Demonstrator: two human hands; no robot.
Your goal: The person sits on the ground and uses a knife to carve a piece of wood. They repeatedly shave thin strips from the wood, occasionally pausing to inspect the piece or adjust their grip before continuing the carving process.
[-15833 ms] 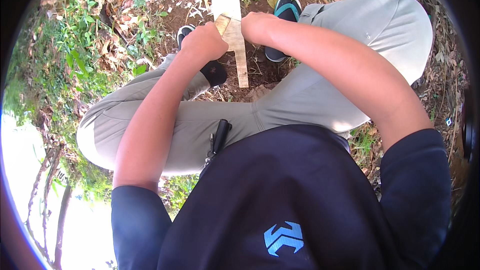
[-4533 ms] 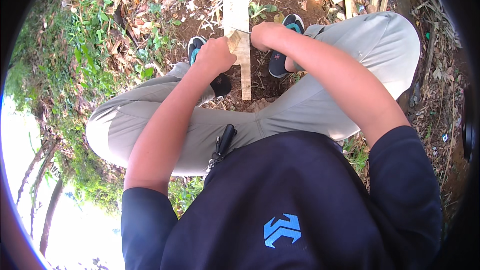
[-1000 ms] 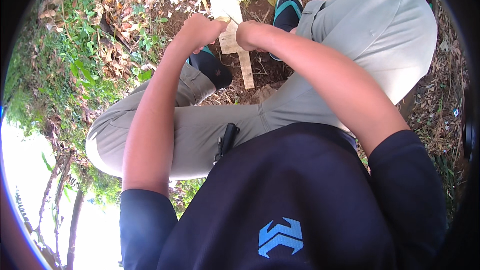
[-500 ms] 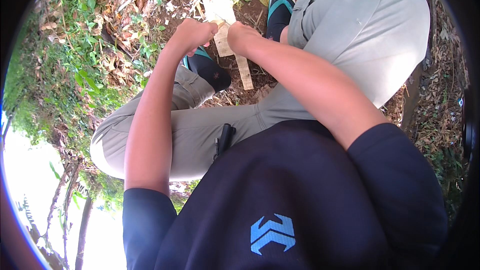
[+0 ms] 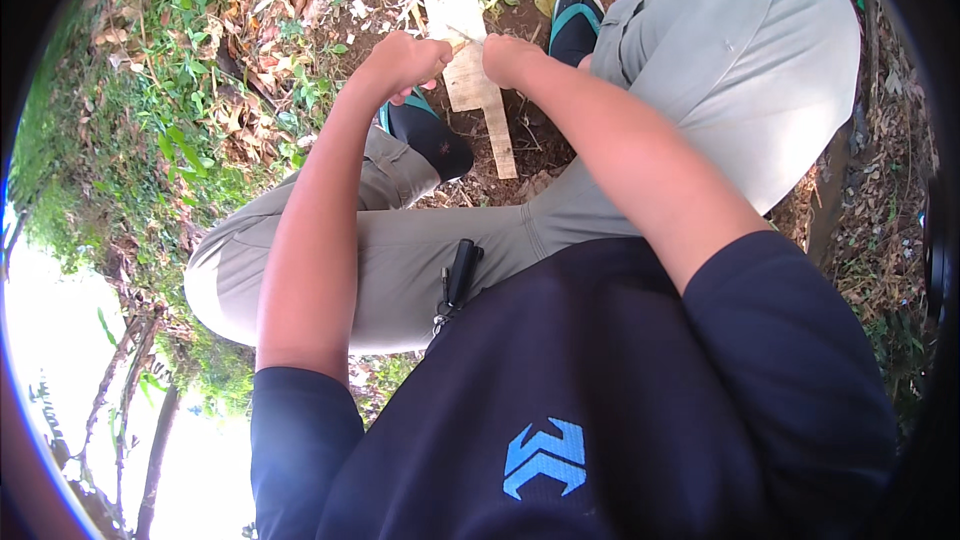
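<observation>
Both of my hands are raised over a pale wooden board, which ends toward me in a narrow tongue, like a handle. At the board's left edge, my left hand is closed, its curled fingers turned to the right. On the right edge my right hand is closed too, with its back toward me and its fingertips hidden. Between the two fists shows a small, thin, pale piece; it is too small to name, and I cannot tell which hand grips it.
My feet, in dark socks and teal-strapped sandals, stand either side of the board. My bent legs in grey trousers frame the space. Dry leaves and green plants cover ground at left. Keys hang at my waist.
The whole view has shifted slightly, so the hands and board appear a little farther right. Both hands stay closed over the board, with a slightly wider gap between them.
</observation>
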